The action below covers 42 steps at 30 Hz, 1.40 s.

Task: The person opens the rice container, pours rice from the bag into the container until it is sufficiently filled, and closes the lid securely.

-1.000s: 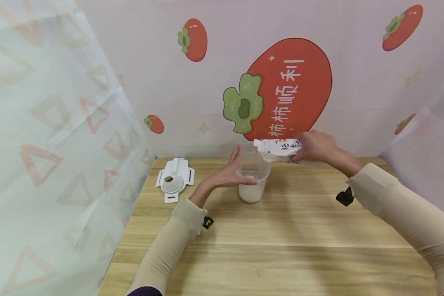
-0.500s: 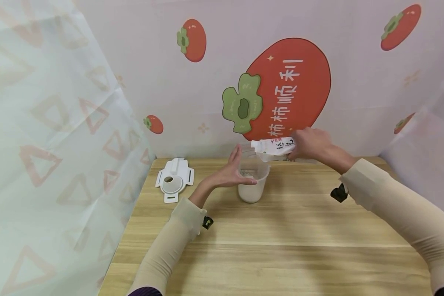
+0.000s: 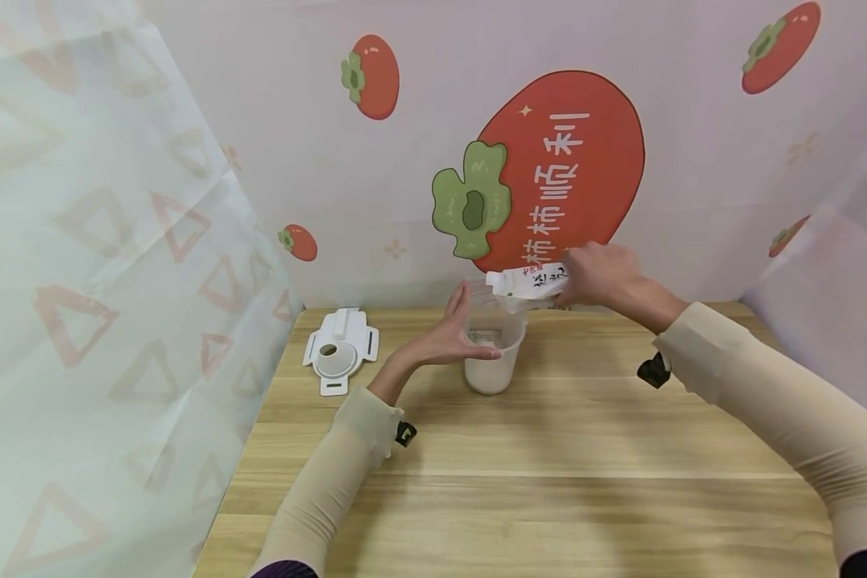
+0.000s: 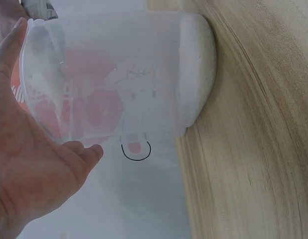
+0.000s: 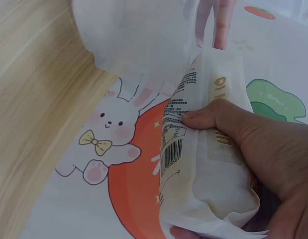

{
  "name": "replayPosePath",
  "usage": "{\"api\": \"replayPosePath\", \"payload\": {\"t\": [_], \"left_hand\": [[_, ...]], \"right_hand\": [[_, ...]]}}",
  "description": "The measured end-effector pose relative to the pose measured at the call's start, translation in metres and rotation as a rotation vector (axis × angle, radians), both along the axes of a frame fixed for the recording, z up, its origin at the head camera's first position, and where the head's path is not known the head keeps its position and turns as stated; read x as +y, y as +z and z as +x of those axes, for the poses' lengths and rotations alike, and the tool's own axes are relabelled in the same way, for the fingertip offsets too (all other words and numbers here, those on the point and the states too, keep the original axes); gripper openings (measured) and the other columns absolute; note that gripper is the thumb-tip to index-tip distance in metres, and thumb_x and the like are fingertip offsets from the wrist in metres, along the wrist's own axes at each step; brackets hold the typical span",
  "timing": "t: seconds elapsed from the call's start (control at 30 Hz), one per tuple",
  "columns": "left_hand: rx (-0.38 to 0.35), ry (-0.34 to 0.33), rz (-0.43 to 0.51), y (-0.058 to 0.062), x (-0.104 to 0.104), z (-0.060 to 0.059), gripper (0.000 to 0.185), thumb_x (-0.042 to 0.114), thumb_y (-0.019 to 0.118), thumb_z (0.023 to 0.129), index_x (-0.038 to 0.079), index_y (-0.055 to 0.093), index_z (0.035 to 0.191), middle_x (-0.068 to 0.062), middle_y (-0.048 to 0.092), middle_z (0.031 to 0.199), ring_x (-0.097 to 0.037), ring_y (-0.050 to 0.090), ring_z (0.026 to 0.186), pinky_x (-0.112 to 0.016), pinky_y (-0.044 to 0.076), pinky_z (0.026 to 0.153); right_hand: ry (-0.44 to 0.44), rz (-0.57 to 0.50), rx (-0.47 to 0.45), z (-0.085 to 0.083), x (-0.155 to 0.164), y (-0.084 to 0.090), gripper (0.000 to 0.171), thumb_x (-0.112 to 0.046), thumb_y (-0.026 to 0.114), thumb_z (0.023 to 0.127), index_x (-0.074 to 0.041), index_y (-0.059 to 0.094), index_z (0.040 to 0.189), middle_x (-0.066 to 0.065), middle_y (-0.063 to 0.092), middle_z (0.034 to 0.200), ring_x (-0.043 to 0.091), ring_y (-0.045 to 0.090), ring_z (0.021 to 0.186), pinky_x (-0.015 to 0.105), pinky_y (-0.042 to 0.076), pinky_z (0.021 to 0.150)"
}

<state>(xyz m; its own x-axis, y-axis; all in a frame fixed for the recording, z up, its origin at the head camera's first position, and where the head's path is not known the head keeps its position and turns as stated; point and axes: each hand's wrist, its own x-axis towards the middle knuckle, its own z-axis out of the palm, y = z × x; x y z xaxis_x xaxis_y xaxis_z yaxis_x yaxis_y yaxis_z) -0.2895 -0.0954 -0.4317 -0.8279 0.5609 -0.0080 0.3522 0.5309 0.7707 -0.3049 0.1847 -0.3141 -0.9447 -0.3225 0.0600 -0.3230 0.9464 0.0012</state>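
Observation:
Near the back of the table a clear plastic cup (image 3: pixel 497 341) stands upright, with whitish contents at its bottom. My left hand (image 3: pixel 451 335) holds it from the left, thumb across the front and fingers up the side near the rim. Thumb and fingers also lie along the rim side in the left wrist view. My right hand (image 3: pixel 601 277) grips a white printed bag (image 3: pixel 527 282), tilted nearly level, its narrow mouth over the cup's opening. In the right wrist view, the bag (image 5: pixel 208 194) shows a barcode and the thumb pressing its side.
A flat white plastic piece (image 3: pixel 341 329) with slotted tabs and a round raised spout lies left of the cup. The wooden table (image 3: pixel 513 482) meets a persimmon-printed backdrop (image 3: pixel 376 193) just behind the cup. Another printed sheet (image 3: pixel 116 337) rises along the left side.
My right hand and the bag have shifted slightly left and up, bringing the bag's mouth further over the cup. The left hand and cup have stayed in place.

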Motion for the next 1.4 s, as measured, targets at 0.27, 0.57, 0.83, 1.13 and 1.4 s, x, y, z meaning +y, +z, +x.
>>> {"api": "replayPosePath", "payload": {"t": [0.27, 0.57, 0.83, 1.13, 1.4], "left_hand": [[-0.008, 0.003, -0.003, 0.0003, -0.0009, 0.0008, 0.14, 0.048, 0.086, 0.085, 0.016, -0.025, 0.165, -0.005, -0.027, 0.175, -0.019, -0.016, 0.162, -0.047, 0.013, 0.132], [-0.01, 0.003, -0.006, 0.0007, -0.0002, 0.0012, 0.141, 0.049, 0.086, 0.084, 0.017, -0.025, 0.165, -0.005, -0.027, 0.175, -0.019, -0.016, 0.162, -0.047, 0.013, 0.132], [-0.011, 0.009, -0.002, 0.0011, -0.0003, 0.0012, 0.14, 0.049, 0.086, 0.085, 0.017, -0.024, 0.166, -0.003, -0.028, 0.175, -0.017, -0.016, 0.162, -0.046, 0.012, 0.132], [-0.004, 0.008, -0.007, -0.0002, -0.0002, 0.0, 0.14, 0.051, 0.086, 0.084, 0.017, -0.024, 0.166, -0.004, -0.026, 0.175, -0.019, -0.014, 0.163, -0.047, 0.015, 0.132], [0.008, 0.008, -0.021, -0.0014, 0.0002, 0.0, 0.14, 0.053, 0.085, 0.085, 0.018, -0.024, 0.166, -0.006, -0.026, 0.176, -0.019, -0.014, 0.163, -0.048, 0.015, 0.132]], "right_hand": [[0.008, 0.026, 0.035, -0.0019, -0.0039, 0.0003, 0.069, -0.043, 0.096, 0.07, -0.006, 0.068, 0.122, 0.015, 0.072, 0.1, 0.029, 0.062, 0.076, 0.038, 0.049, 0.052], [0.014, 0.052, 0.051, -0.0012, -0.0055, 0.003, 0.065, -0.043, 0.094, 0.072, -0.004, 0.069, 0.118, 0.014, 0.071, 0.092, 0.029, 0.061, 0.071, 0.037, 0.046, 0.05], [0.027, 0.086, 0.065, -0.0024, -0.0067, 0.0068, 0.059, -0.044, 0.092, 0.074, -0.005, 0.071, 0.112, 0.012, 0.068, 0.084, 0.028, 0.058, 0.066, 0.036, 0.042, 0.048], [0.048, 0.097, 0.084, -0.002, -0.0062, 0.0074, 0.062, -0.043, 0.092, 0.073, -0.004, 0.068, 0.115, 0.011, 0.067, 0.081, 0.027, 0.057, 0.064, 0.036, 0.041, 0.047], [0.062, 0.102, 0.121, -0.0008, -0.0065, 0.0069, 0.069, -0.044, 0.095, 0.07, -0.003, 0.068, 0.119, 0.014, 0.07, 0.087, 0.029, 0.059, 0.067, 0.037, 0.044, 0.048]]}}
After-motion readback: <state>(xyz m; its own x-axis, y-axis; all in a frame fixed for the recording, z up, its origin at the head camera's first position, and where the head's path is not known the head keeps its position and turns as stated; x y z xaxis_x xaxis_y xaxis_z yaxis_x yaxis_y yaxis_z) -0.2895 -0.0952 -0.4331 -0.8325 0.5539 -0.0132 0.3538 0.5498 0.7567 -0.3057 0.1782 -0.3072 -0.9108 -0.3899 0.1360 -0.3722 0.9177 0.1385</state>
